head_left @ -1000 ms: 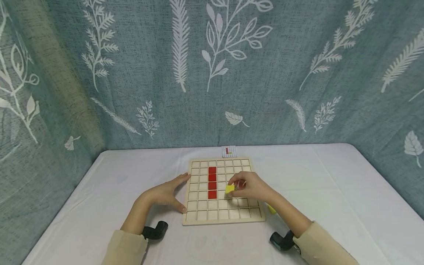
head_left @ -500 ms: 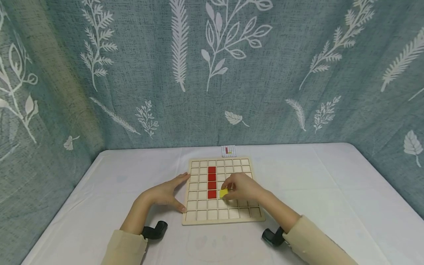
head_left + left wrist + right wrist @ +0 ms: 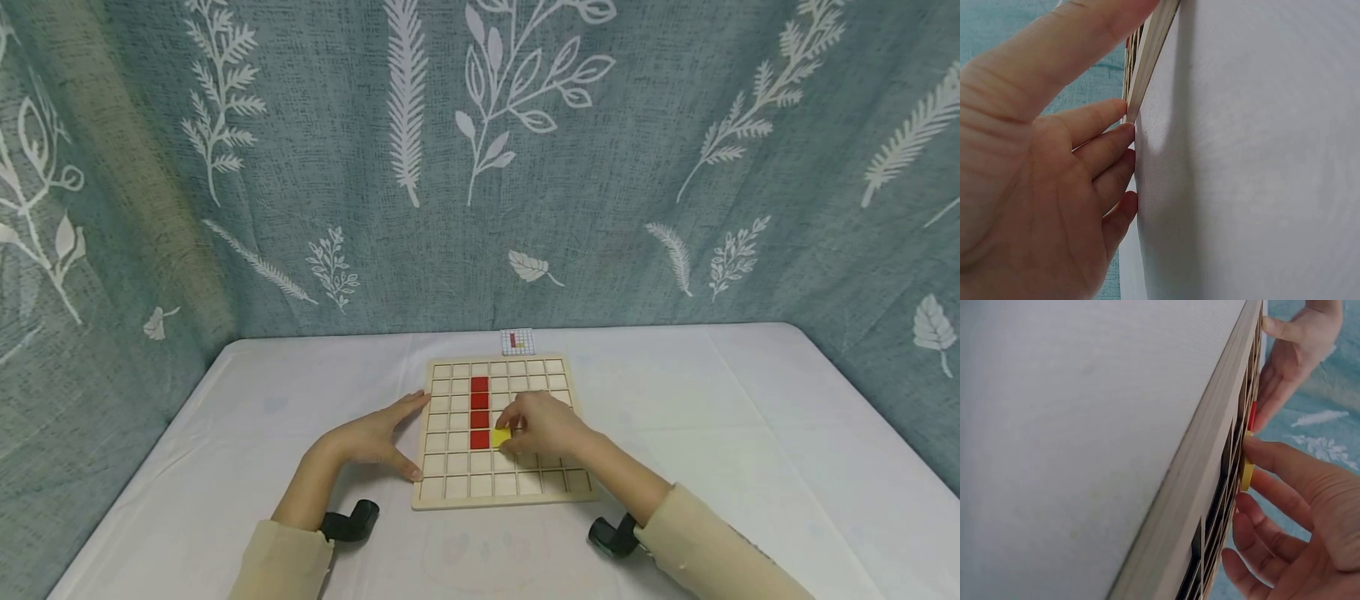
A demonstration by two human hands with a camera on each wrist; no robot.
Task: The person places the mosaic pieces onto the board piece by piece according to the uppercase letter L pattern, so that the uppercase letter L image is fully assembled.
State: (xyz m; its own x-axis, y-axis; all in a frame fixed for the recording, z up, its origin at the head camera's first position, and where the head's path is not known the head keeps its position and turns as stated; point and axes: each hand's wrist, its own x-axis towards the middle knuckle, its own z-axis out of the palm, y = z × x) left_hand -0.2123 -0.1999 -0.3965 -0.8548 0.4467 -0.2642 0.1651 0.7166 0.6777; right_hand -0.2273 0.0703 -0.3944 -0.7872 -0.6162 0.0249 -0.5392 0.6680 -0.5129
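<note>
My right hand pinches a yellow tile between thumb and fingers, low over a wooden grid board. The tile is at the cell just right of the lowest red square in a column of red tiles. In the right wrist view the thumb lies against the yellow tile, by the board's face. My left hand has its thumb and fingers spread along the board's left edge and touching it. From the left wrist the fingertips are seen against the board's side. My right hand hides some cells behind it.
A small printed grid card with a red and yellow pattern lies behind the board. A white cloth covers the table. A blue-green leaf-patterned curtain hangs behind and at the sides. Black wrist cameras sit on both wrists.
My right hand has moved left and slightly down with the yellow tile, bringing it beside the red column. A yellow piece seen earlier under the right forearm is now hidden. The left hand stays still.
</note>
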